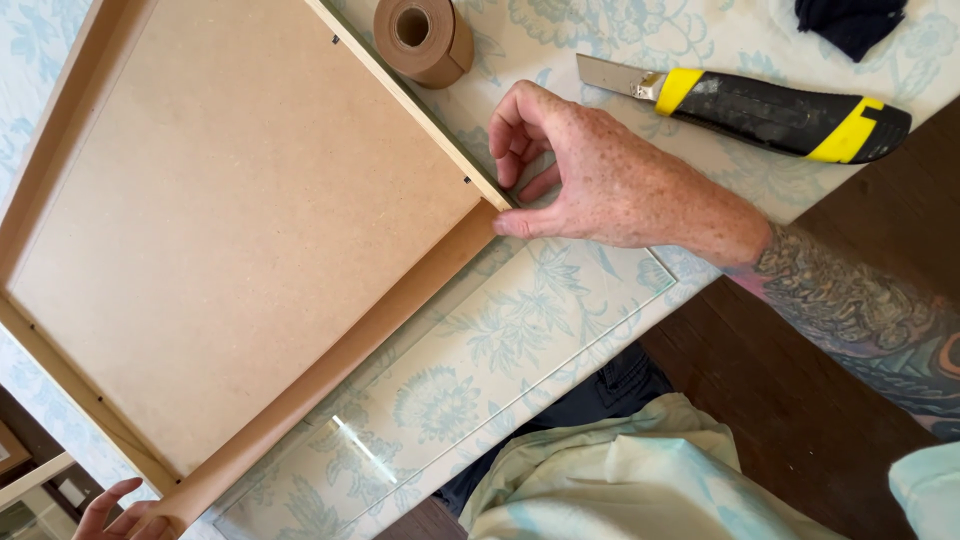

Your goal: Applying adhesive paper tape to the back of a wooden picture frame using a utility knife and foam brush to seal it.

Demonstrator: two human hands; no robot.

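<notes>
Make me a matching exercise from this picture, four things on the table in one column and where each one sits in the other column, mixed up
Things:
1. roll of brown tape
2. utility knife
3. sheet of glass
4. dark cloth

Places:
A. top right corner of the view
B. flat on the floral tablecloth, along the frame's near edge
C. at the top, beside the frame's long side
D. just beyond the right hand, blade out

Pairs: 1-C, 2-D, 3-B, 4-A

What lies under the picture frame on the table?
A floral cloth covers the table, and a clear glass pane juts out from under the frame along its lower edge. How far the pane runs beneath is hidden by the backing board.
</notes>
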